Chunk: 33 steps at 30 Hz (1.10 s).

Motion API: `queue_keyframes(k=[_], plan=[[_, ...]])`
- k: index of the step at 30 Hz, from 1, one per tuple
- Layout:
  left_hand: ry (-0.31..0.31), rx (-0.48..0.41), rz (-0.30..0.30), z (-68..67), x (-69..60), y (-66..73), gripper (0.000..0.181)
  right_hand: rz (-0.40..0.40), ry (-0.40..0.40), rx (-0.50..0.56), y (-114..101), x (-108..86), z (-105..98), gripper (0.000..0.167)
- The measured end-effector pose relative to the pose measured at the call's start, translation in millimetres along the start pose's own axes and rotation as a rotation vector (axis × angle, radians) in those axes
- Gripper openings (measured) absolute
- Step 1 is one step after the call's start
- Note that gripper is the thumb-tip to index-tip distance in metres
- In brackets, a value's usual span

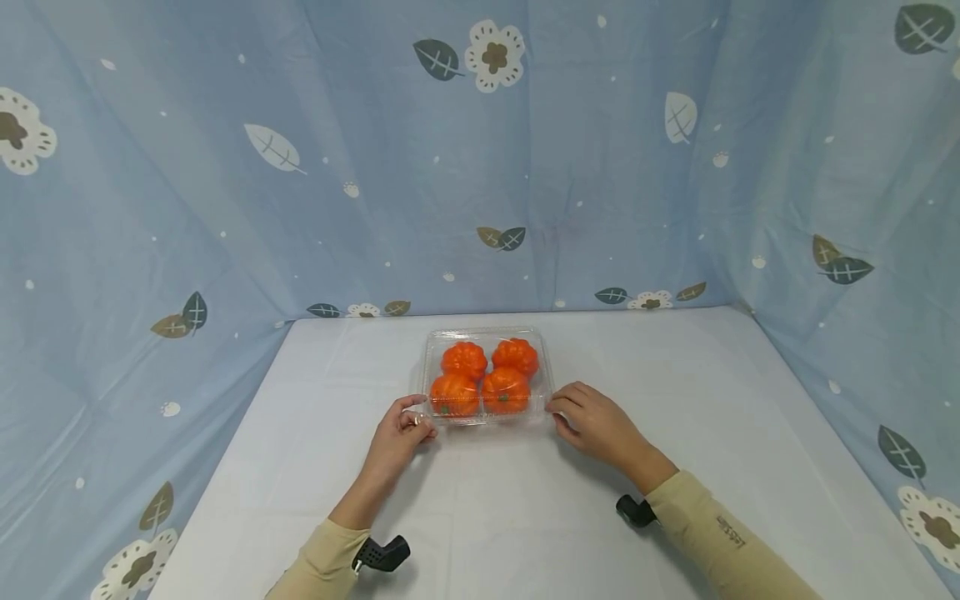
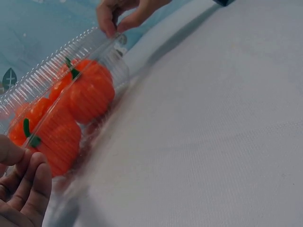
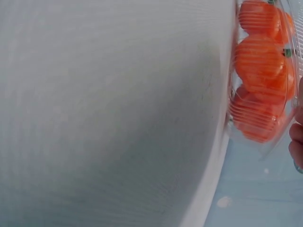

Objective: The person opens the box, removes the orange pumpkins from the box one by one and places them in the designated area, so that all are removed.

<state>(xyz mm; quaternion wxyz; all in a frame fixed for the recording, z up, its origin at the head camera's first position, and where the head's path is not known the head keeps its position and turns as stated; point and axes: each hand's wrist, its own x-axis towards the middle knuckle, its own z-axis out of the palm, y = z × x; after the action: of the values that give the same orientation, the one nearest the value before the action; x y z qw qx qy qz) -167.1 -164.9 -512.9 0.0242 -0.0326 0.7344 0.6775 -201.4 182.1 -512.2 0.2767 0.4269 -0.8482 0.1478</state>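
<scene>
A clear plastic clamshell container (image 1: 480, 335) stands on the white tabletop, its lid over several orange toy pumpkins (image 1: 506, 390). The pumpkins have green stems, visible through the plastic in the left wrist view (image 2: 90, 92). At the container's front left corner, my left hand (image 1: 400, 437) pinches the rim between thumb and fingers. My right hand (image 1: 597, 423) pinches the rim at the front right corner, which the left wrist view shows more closely. In the right wrist view, only a few fingertips (image 3: 297, 137) appear at the right edge, beside the container.
The white cloth-covered table (image 1: 480, 517) spreads around the container on every side. A blue curtain (image 1: 480, 167) with leaves and flowers hangs behind and along both sides. Black wrist cameras (image 1: 382, 553) sit at both beige sleeves (image 1: 727, 533).
</scene>
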Motion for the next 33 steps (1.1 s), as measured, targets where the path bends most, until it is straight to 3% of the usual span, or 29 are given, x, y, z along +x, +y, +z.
queue_keyframes(k=[5,17,25,33], plan=[[-0.004,0.005,0.000,-0.1,-0.1,0.8,0.045,0.062,-0.009,0.063,1.0,-0.5,0.4,0.021],[-0.012,0.036,0.006,-1.3,-0.2,0.1,0.046,-0.008,-0.001,0.074,7.3,1.6,2.3,0.029],[-0.013,0.035,-0.013,-0.6,-1.4,0.2,0.046,0.072,-0.020,0.158,8.0,0.6,4.2,0.022],[-0.013,0.038,-0.002,-0.9,-0.7,0.1,0.046,0.078,-0.038,0.163,8.3,0.5,3.3,0.017]])
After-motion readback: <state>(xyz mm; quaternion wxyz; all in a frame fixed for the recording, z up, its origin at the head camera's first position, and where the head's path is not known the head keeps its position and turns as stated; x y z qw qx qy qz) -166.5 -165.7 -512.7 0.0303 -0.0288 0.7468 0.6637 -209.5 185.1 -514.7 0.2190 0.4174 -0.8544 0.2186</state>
